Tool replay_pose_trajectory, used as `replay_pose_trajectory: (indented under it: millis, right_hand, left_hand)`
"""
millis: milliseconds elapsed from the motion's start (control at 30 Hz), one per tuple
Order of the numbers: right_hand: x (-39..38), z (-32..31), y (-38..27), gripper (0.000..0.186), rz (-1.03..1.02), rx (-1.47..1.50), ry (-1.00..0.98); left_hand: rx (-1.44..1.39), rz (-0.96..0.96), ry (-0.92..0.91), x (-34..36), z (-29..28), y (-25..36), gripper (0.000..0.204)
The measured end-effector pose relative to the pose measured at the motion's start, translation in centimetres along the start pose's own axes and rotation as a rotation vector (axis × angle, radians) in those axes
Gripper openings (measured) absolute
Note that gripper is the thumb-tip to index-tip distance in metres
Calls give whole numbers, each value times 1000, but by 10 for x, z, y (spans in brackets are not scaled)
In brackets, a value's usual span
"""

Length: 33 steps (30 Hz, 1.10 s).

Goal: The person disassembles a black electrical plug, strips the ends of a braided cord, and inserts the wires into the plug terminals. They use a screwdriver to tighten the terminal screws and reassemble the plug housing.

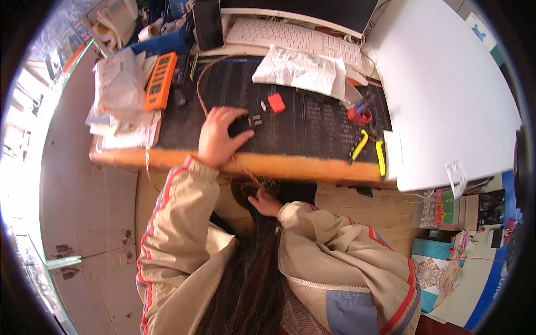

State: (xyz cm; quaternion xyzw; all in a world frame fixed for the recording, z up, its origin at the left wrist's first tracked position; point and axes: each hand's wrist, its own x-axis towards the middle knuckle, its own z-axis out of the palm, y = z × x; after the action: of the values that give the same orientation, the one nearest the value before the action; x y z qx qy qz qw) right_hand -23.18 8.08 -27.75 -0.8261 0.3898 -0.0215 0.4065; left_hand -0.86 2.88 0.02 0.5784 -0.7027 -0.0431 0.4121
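With the left hand (219, 137) closed over the small black part (241, 126) on the bench (312, 167) just left of the red block (276, 103), best to press it steady while the right hand (264, 202), grip unclear, works the thin wire (245, 170) below the bench edge.

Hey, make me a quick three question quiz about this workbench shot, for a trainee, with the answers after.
1. True or false: the left hand rests on the dark mat, over a small black object.
2. Where is the right hand? A) on the white keyboard B) below the wooden bench edge, in front of the body C) on the yellow-handled pliers
3. Fill in: the small block lying just right of the left hand is coloured ____.

Key
1. True.
2. B. It sits under the bench edge; whether it grips anything cannot be told.
3. Red.
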Motion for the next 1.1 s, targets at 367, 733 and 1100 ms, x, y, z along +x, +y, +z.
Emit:
replay_pose_trajectory:
  millis: [367,733,1100]
  right_hand:
    - [-172,-161,-109,33,-55,588,296]
    - [-75,-299,-203,17,-238,141,537]
    - [-17,-292,-224,21,-458,66,615]
  left_hand:
    - [15,-53,-14,1,1,3,45]
    - [-59,-48,23,-4,-3,10,46]
    - [-93,-30,40,-7,-6,10,48]
